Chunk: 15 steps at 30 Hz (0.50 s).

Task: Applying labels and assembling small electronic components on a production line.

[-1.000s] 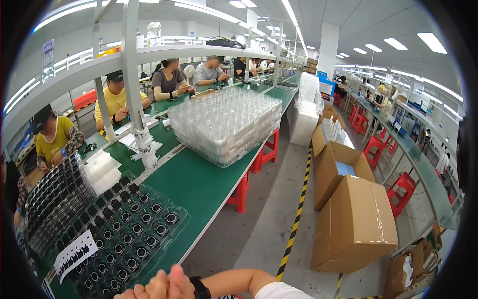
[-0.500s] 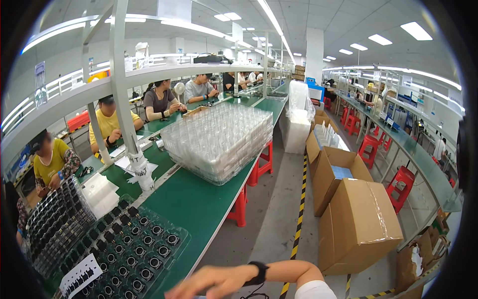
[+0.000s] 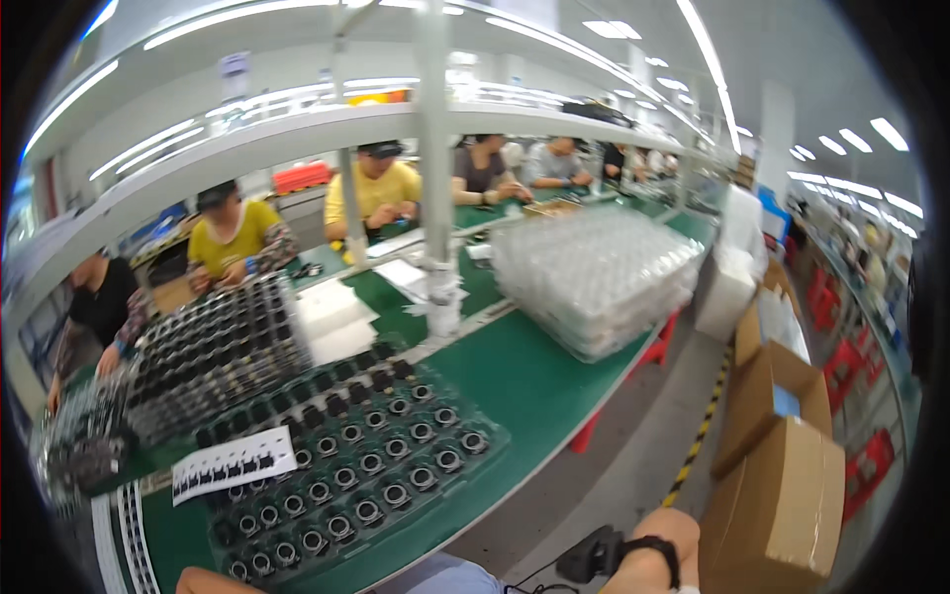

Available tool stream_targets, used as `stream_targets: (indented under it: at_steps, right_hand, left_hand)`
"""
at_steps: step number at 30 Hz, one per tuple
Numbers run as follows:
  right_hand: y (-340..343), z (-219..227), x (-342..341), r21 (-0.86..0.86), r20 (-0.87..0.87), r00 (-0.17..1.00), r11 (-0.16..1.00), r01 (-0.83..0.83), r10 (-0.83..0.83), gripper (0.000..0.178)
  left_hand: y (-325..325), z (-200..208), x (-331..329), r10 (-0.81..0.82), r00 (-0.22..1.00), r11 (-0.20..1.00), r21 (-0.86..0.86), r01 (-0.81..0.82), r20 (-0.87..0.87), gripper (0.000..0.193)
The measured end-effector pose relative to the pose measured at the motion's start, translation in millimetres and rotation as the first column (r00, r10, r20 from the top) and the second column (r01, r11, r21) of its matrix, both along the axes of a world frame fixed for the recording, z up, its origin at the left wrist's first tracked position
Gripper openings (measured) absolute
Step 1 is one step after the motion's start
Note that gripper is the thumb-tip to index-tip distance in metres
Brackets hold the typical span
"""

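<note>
At the lower edge a strip of skin of my left arm (image 3: pixel 213 582) shows, beside the near corner of a clear plastic tray (image 3: pixel 490 436); its fingers are out of sight. My right arm (image 3: pixel 673 527) comes in at the lower right with a black band (image 3: pixel 655 550) round it. Against that band is a black device (image 3: pixel 591 556) with a thin cable. The fingers of my right hand are not visible. Rows of small round black parts (image 3: pixel 371 462) fill the tray. A white card strip (image 3: pixel 235 465) with black pieces lies across its left part.
Stacked trays of black parts (image 3: pixel 223 346) stand behind, beside white sheets (image 3: pixel 332 317). A tall stack of clear trays (image 3: pixel 594 277) sits farther along the green bench (image 3: pixel 554 396). Cardboard boxes (image 3: pixel 792 495) line the right floor. A shelf post (image 3: pixel 435 178) rises midbench; several people work opposite.
The view has swung left, so the bench and trays appear farther right. My right hand, stretched near the bench edge before, has drawn back toward the lower right. A strip of my left arm now shows.
</note>
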State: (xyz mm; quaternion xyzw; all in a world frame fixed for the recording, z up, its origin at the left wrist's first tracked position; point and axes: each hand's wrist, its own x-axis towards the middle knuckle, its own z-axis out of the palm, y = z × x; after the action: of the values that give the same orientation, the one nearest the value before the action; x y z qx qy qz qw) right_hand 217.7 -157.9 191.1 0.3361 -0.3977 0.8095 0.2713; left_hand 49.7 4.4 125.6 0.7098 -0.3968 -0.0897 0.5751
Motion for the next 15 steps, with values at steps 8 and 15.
stream_targets:
  at_steps: [8,15]
  right_hand:
    - [66.1,-83.8,-10.5,-0.826,-0.135,0.469,0.162,-0.539,0.873,0.044]
    - [146.6,-57.7,-25.5,0.475,-0.798,0.261,-0.833,-0.282,-0.543,0.038]
  left_hand:
    - [12.1,0.7,-28.7,0.085,0.979,0.987,0.116,-0.108,0.185,0.023]
    - [36.4,-5.6,-64.4,0.178,0.783,0.793,0.385,-0.473,0.596,0.026]
